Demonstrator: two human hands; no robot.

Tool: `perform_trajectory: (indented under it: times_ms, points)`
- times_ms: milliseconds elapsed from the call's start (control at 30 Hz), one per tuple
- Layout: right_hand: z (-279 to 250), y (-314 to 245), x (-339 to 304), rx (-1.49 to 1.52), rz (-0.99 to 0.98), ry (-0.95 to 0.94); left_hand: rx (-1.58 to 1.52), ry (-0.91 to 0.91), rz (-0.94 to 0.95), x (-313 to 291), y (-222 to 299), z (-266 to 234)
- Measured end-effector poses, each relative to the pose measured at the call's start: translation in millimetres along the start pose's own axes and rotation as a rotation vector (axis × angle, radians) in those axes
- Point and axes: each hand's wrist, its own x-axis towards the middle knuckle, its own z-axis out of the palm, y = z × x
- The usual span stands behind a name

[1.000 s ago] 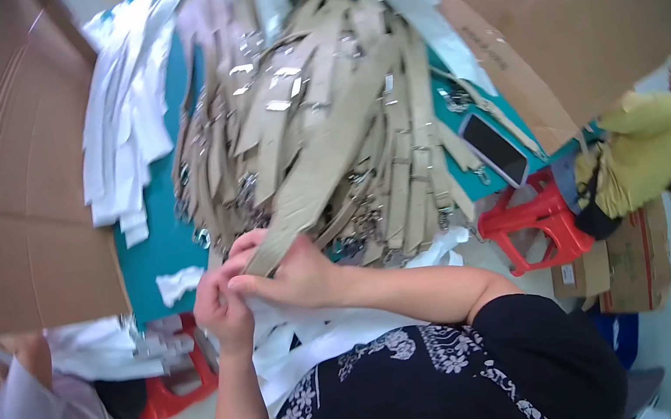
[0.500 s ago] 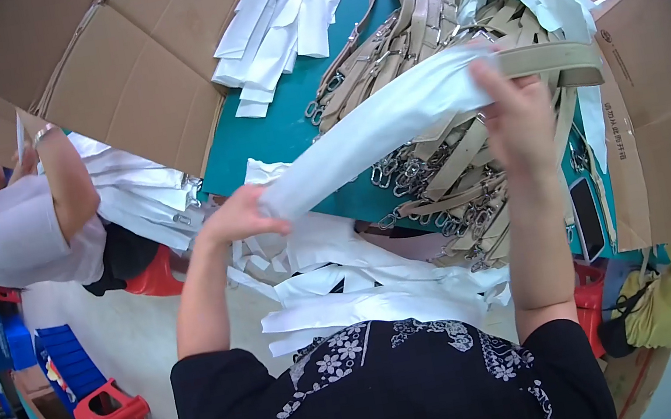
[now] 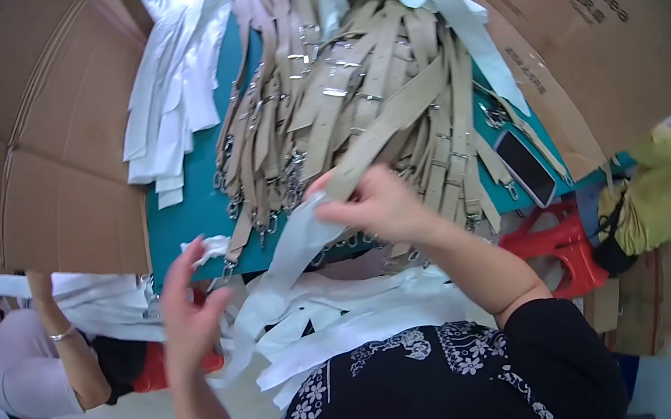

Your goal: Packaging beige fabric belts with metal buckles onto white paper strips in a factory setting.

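A tan bag strap (image 3: 394, 122) runs from my right hand (image 3: 384, 208) up over the pile. White paper-like wrapping (image 3: 296, 247) covers its lower part and hangs down to the left. My right fingers are closed where the wrapping meets the bare strap. To the left, my left hand (image 3: 191, 309) is slightly blurred, fingers spread and holding nothing, apart from the wrapping. Many tan straps with metal buckles and clips (image 3: 335, 76) lie heaped beyond my hands on the green table (image 3: 179, 227). Loose white strips (image 3: 354, 322) lie close to my body.
White-wrapped strips (image 3: 177, 85) lie at the table's far left. Cardboard walls (image 3: 68, 148) stand on the left and a cardboard box (image 3: 579, 18) on the right. A phone (image 3: 526, 169) rests near the right edge. People sit on both sides; a red stool (image 3: 559, 247) stands at right.
My left hand has let go of the white-wrapped end and opened. My right hand has moved left and nearer, still gripping the strap. The view has turned toward the pile.
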Motion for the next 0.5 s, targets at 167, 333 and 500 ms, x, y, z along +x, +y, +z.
perform_trajectory:
  times_ms: [167,333,500]
  points:
    - [18,17,-9,0.191,-0.047,-0.008,-0.487,-0.414,-0.134,33,-18,83]
    - [-71,7,14,0.713,0.035,0.263,-0.341,-0.349,-0.183,38,-9,69]
    - [-135,-139,70,0.562,-0.363,0.576,-0.348,-0.173,-0.034,42,13,20]
